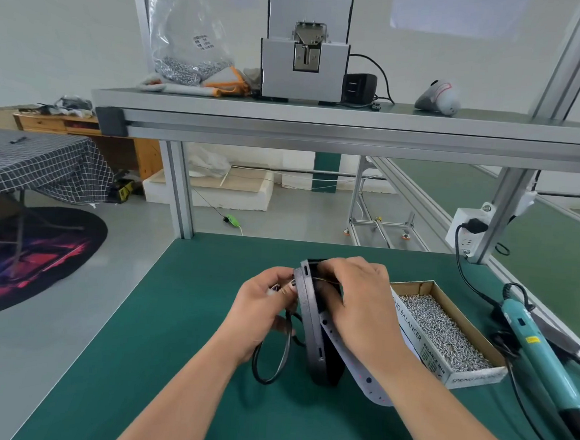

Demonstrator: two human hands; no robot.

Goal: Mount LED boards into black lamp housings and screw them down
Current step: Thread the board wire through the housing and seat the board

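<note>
While the black lamp housing [312,328] stands on edge on the green bench [169,349], both hands work at its top end. The left hand [262,307] has its grip pinched on the black cable [272,359] right at the housing's outer edge; the rest of the cable hangs in a loop below it. Right hand [358,300] grip is curled over the housing's top, fingertips hidden inside. Can't tell if it also clamps the LED board [357,365]. Board leans tilted against the housing's right side, lower end out past it, not seated. No screws in yet, judging by the board's position.

Risks from here:
- Housing balances on a narrow edge. If either grip loosens, it could tip and take the board with it.
- Cable or thin wire near the top may get trapped under the board when it is laid in; slack looks unmanaged.
- Board could slide off to the right toward the open box [423,353] of screws [445,328], which sits just beside it.
- Loose loop could snag the left wrist.

Teal screwdriver [540,357] lies right of the box, untouched.
</note>
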